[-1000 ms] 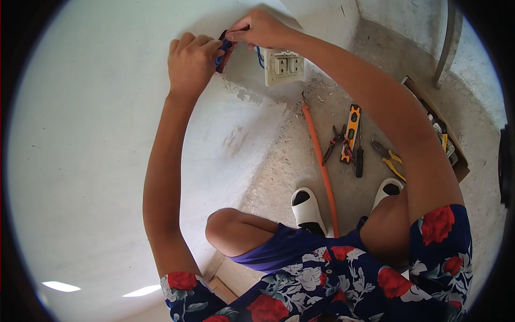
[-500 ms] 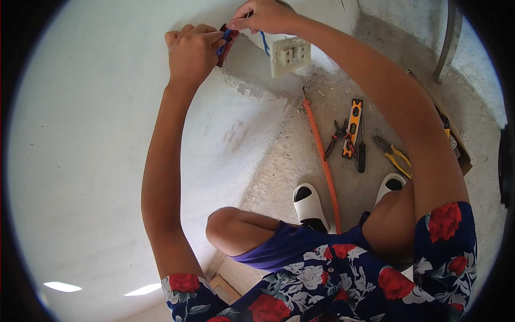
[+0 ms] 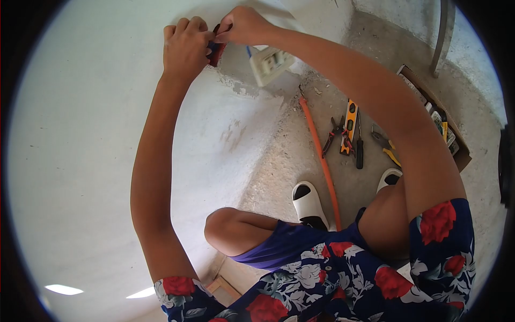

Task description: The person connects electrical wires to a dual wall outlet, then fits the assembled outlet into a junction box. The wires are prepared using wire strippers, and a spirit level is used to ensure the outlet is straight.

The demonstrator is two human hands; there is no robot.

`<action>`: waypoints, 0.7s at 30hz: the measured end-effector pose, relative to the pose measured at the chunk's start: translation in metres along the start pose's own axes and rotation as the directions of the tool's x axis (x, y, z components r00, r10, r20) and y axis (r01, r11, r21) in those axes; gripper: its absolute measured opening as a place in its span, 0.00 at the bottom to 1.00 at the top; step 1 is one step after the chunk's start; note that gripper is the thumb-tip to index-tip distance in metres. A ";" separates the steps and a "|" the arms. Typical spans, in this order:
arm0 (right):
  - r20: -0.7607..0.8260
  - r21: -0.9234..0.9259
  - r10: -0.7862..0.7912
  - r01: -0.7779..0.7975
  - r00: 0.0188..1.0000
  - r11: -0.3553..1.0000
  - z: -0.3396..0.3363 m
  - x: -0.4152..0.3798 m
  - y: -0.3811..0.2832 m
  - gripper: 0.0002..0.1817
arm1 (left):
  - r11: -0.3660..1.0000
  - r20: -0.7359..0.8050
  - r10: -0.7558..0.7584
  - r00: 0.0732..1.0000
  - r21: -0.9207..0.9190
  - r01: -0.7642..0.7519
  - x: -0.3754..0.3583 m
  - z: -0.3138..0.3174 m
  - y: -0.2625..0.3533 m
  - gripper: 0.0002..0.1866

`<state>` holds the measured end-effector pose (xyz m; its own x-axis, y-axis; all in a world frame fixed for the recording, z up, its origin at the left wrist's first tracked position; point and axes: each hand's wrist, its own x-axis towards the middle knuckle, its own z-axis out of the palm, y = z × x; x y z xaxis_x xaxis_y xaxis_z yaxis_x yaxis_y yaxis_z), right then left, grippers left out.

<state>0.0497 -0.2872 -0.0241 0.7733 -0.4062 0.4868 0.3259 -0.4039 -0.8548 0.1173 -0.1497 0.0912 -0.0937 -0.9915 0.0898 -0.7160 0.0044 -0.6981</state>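
Note:
Against the white wall, my left hand (image 3: 186, 48) is closed at the edge of a red wall box (image 3: 217, 52), its fingers pinched on blue wire that is mostly hidden. My right hand (image 3: 242, 27) touches the same spot from the right, thumb and fingers pressed together; what they hold is too small to make out. A white socket plate (image 3: 270, 64) hangs below my right hand on a blue wire (image 3: 249, 51), tilted and slightly blurred.
An orange conduit (image 3: 321, 155) lies along the floor. Beside it are wire strippers (image 3: 333, 134), a yellow level (image 3: 350, 126), a screwdriver (image 3: 360, 153) and yellow-handled pliers (image 3: 387, 146). A cardboard box (image 3: 462, 156) of parts stands at the right, near a curved metal leg (image 3: 443, 40).
Both hands have shifted slightly left, and my right hand has also moved down. The socket plate has swung left and down. More of the cardboard box shows.

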 end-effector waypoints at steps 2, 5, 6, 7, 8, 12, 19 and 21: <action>0.002 0.088 0.124 -0.124 0.992 0.988 0.001 -0.001 -0.007 0.18 | 0.994 -0.091 -0.105 0.990 -0.024 0.103 0.001 0.001 0.004 0.08; 0.010 0.102 0.179 -0.179 0.984 0.979 0.009 0.006 0.003 0.18 | 0.985 -0.110 -0.144 0.983 -0.111 0.132 0.000 0.004 0.003 0.07; -0.006 0.169 0.214 -0.210 0.977 0.963 0.012 0.005 0.004 0.17 | 0.986 -0.115 -0.140 0.983 -0.108 0.128 0.000 0.006 0.004 0.07; -0.017 0.236 0.249 -0.238 0.968 0.942 0.014 0.006 0.006 0.16 | 0.991 -0.123 -0.126 0.984 -0.070 0.118 0.000 0.009 0.005 0.07; -0.017 0.234 0.245 -0.234 0.969 0.944 0.014 0.008 0.009 0.16 | 0.993 -0.131 -0.114 0.985 -0.030 0.111 0.000 0.012 0.003 0.07; -0.071 0.164 0.220 -0.207 0.973 0.965 0.008 -0.002 0.002 0.21 | 0.993 -0.152 -0.117 0.981 -0.020 0.115 0.001 0.016 0.005 0.07; -0.073 -0.490 0.366 -0.353 0.928 0.797 -0.023 -0.029 0.015 0.33 | 0.989 -0.098 -0.096 0.991 0.099 0.106 0.006 0.017 0.016 0.02; 0.016 -0.374 0.574 -0.527 0.819 0.763 -0.028 -0.047 0.013 0.36 | 0.981 -0.032 -0.129 0.991 0.143 0.132 0.008 0.015 0.018 0.03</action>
<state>0.0024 -0.2959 -0.0528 0.8287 -0.5516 -0.0947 -0.3626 -0.4004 -0.8415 0.1137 -0.1594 0.0690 -0.0231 -0.9791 0.2018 -0.6157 -0.1451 -0.7745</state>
